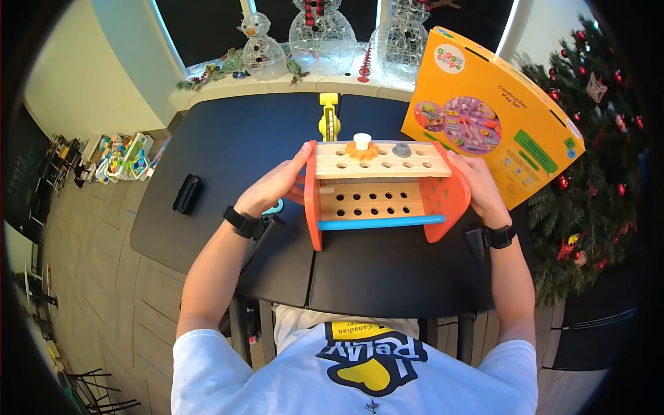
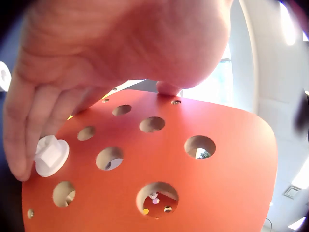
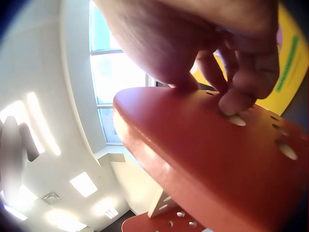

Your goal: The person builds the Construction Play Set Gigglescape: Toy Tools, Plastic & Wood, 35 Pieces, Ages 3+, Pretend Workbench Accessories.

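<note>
A wooden toy workbench [image 1: 384, 171] with red side panels and a blue rod [image 1: 380, 223] is between my two hands. My left hand [image 1: 273, 185] grips its left panel [image 2: 227, 159], the thumb at the top edge and the fingers along the outer face, beside a white plastic bolt [image 2: 51, 155] in that panel. On the opposite side, my right hand [image 1: 483, 187] holds the right panel [image 3: 193, 145], fingertips pressed near a hole. An orange gear [image 1: 352, 152] with a white bolt head [image 1: 362, 140] and a grey nut [image 1: 402, 150] sit on the top board.
Behind the workbench on the dark table [image 1: 235, 138] stands a yellow toy piece [image 1: 329, 117]. A large orange play-set box [image 1: 508, 90] leans at the back right. At the left lies a black case [image 1: 187, 194], and a turquoise piece [image 1: 274, 207] shows partly under my left wrist.
</note>
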`<state>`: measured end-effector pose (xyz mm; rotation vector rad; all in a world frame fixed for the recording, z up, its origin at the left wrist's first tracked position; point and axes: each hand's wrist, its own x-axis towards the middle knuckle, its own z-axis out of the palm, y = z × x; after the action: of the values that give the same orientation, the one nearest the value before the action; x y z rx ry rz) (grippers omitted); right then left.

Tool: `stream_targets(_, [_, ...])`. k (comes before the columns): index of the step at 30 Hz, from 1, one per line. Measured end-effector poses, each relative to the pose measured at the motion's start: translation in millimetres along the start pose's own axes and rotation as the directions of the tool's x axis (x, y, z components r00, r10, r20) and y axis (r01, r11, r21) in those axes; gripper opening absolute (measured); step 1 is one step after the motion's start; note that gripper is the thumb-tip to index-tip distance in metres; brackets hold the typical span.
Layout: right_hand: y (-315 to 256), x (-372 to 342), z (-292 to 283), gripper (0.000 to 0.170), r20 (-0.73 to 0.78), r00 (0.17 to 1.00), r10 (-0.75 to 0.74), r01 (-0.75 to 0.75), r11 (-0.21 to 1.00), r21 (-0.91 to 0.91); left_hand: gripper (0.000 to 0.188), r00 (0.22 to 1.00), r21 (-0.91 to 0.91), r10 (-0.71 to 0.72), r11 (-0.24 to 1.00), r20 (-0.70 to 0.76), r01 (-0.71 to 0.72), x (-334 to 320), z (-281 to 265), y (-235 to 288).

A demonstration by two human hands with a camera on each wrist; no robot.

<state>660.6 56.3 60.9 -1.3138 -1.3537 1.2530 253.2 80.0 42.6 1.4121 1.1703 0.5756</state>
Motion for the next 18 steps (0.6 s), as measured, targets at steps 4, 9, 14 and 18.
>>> stream_targets(4, [4, -2, -1, 0.042, -0.005, 0.999, -0.044, 0.044, 0.999, -0.010, 0.095, 0.994, 0.030, -0.044, 0.998, -0.096, 0.047, -20, 9, 12])
stream_targets(9, [-12, -21, 6, 0.033, -0.097, 0.951, -0.294, 0.254, 0.921, -0.296, 0.053, 0.927, 0.673, 0.203, 0.737, -0.314, 0.067, -3, -34, -11])
stream_targets(14, [-64, -64, 38, 0.025, 0.107, 0.749, -0.654, 0.552, 0.526, -0.647, 0.034, 0.883, 0.884, 0.422, 0.468, -0.206, -0.017, 11, -42, -47])
stream_targets(18, [-71, -79, 70, 0.027, 0.282, 0.695, -0.661, 0.665, 0.442, -0.602, 0.031, 0.904, 0.907, 0.402, 0.419, -0.145, -0.041, 20, -42, -58])
